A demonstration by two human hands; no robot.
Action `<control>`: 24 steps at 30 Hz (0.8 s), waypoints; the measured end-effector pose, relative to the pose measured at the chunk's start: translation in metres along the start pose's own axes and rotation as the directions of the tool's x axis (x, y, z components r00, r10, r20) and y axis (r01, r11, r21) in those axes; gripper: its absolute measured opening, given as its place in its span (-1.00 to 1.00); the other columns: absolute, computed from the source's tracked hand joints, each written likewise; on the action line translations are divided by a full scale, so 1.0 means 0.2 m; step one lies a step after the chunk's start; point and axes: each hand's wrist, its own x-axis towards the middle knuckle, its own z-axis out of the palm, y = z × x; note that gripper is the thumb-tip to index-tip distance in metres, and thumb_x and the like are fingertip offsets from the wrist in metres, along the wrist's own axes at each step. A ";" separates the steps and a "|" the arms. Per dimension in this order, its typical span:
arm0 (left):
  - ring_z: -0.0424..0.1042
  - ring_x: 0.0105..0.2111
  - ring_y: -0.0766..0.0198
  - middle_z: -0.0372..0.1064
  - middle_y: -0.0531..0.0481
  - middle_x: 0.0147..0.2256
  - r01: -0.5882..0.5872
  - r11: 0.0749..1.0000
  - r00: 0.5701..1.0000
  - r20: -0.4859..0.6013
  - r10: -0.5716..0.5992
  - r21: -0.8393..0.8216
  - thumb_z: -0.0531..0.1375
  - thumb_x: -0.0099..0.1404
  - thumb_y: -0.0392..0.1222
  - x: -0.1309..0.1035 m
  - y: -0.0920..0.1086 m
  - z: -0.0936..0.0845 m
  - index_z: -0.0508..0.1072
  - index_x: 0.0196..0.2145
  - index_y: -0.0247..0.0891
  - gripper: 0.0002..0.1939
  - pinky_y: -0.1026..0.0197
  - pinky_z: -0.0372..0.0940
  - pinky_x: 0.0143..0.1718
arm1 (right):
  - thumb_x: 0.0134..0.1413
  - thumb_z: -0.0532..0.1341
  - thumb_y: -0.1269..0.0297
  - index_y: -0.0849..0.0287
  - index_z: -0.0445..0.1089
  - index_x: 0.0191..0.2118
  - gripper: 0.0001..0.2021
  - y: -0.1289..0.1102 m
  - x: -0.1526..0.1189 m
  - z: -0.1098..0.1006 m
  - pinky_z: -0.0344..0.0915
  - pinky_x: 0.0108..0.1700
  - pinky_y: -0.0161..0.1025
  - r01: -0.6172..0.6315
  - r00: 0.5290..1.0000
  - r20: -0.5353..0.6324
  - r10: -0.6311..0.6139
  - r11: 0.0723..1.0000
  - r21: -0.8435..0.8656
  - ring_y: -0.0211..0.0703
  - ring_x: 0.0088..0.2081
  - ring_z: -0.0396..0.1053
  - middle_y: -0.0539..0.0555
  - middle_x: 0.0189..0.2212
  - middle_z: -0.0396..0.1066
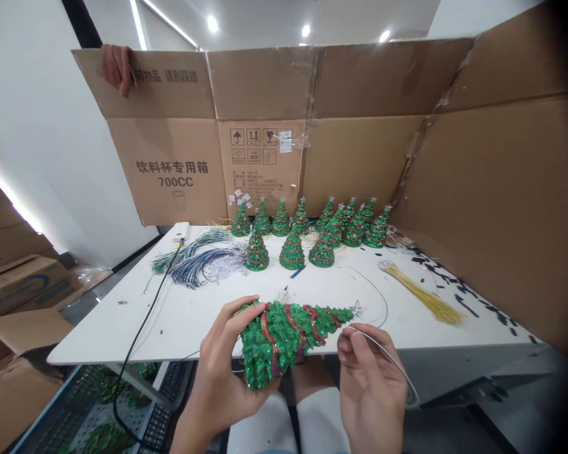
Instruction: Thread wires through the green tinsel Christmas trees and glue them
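My left hand (222,366) is closed around the wide base of a glittery green Christmas tree ornament (284,340), which lies on its side above the table's front edge. Red garland winds around it, and its tip points right, ending in a clear star (356,308). Close to that tip, my right hand (372,378) pinches a thin pale wire (397,360), which loops down to the right. Another thin green strand curves up over the table behind the star. Whether the wire touches the ornament, I cannot tell.
Several finished-looking tree ornaments (292,249) stand at the back of the white table (123,331). Green and blue wire bundles (196,265) lie left, a yellow wire bundle (423,293) right, near scattered black bits. Cardboard walls (360,151) enclose the back. A black cable (146,328) hangs over the left edge.
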 end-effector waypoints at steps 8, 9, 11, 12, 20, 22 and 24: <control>0.49 0.30 -0.17 0.39 -0.34 0.30 -0.002 1.000 1.000 -0.011 0.002 0.012 0.49 0.20 -0.25 0.00 0.00 0.00 0.36 0.41 -0.18 -0.15 -0.11 0.48 0.24 | 0.04 0.66 0.08 0.11 0.70 -0.24 -0.71 0.04 0.01 0.00 0.37 -0.34 -0.28 0.054 0.998 -0.036 -0.056 0.997 -0.046 -0.26 -0.41 0.43 0.04 -0.36 0.60; 0.49 0.30 -0.17 0.39 -0.34 0.30 -0.003 1.000 1.000 -0.010 0.003 0.012 0.49 0.20 -0.26 0.00 0.00 0.00 0.36 0.41 -0.18 -0.14 -0.11 0.48 0.24 | 0.03 0.66 0.08 0.11 0.70 -0.24 -0.72 0.04 0.01 0.00 0.37 -0.33 -0.29 0.053 0.998 -0.036 -0.055 0.997 -0.047 -0.26 -0.41 0.43 0.04 -0.36 0.60; 0.50 0.29 -0.17 0.39 -0.34 0.29 -0.005 1.000 1.000 -0.010 0.005 0.012 0.49 0.21 -0.25 0.00 0.00 0.00 0.36 0.41 -0.18 -0.15 -0.12 0.48 0.23 | 0.01 0.67 0.09 0.12 0.71 -0.25 -0.71 0.04 0.01 -0.01 0.37 -0.33 -0.30 0.044 0.998 -0.044 -0.046 0.998 -0.044 -0.27 -0.41 0.43 0.04 -0.36 0.59; 0.50 0.29 -0.18 0.40 -0.34 0.29 -0.007 1.000 1.000 -0.009 0.007 0.012 0.49 0.22 -0.24 0.00 0.00 0.00 0.36 0.41 -0.17 -0.15 -0.12 0.49 0.22 | 0.00 0.68 0.09 0.12 0.71 -0.25 -0.70 0.04 0.02 -0.01 0.37 -0.33 -0.31 0.040 0.998 -0.051 -0.042 0.998 -0.040 -0.28 -0.41 0.43 0.03 -0.37 0.59; 0.49 0.30 -0.17 0.39 -0.34 0.29 -0.001 1.000 1.000 -0.004 0.001 -0.001 0.49 0.23 -0.24 0.00 0.01 0.00 0.35 0.41 -0.18 -0.16 -0.12 0.47 0.25 | 0.05 0.66 0.10 0.13 0.69 -0.23 -0.71 0.03 0.00 0.01 0.36 -0.31 -0.31 0.111 0.990 -0.076 -0.117 0.991 -0.076 -0.31 -0.42 0.41 0.01 -0.38 0.58; 0.49 0.30 -0.15 0.39 -0.34 0.29 -0.011 1.000 1.000 -0.006 0.011 0.002 0.48 0.23 -0.24 0.00 0.01 0.00 0.35 0.41 -0.20 -0.17 -0.10 0.47 0.24 | 0.08 0.65 0.11 0.13 0.68 -0.22 -0.72 0.03 0.00 0.01 0.35 -0.30 -0.31 0.144 0.984 -0.089 -0.153 0.984 -0.101 -0.32 -0.42 0.39 -0.01 -0.38 0.57; 0.49 0.29 -0.15 0.39 -0.34 0.28 -0.013 1.000 1.000 -0.007 0.013 0.000 0.48 0.24 -0.24 0.00 0.01 0.00 0.36 0.40 -0.20 -0.18 -0.10 0.47 0.24 | 0.10 0.64 0.10 0.13 0.67 -0.21 -0.71 0.04 0.00 0.02 0.33 -0.33 -0.32 0.143 0.985 -0.085 -0.153 0.983 -0.115 -0.32 -0.42 0.38 -0.02 -0.38 0.56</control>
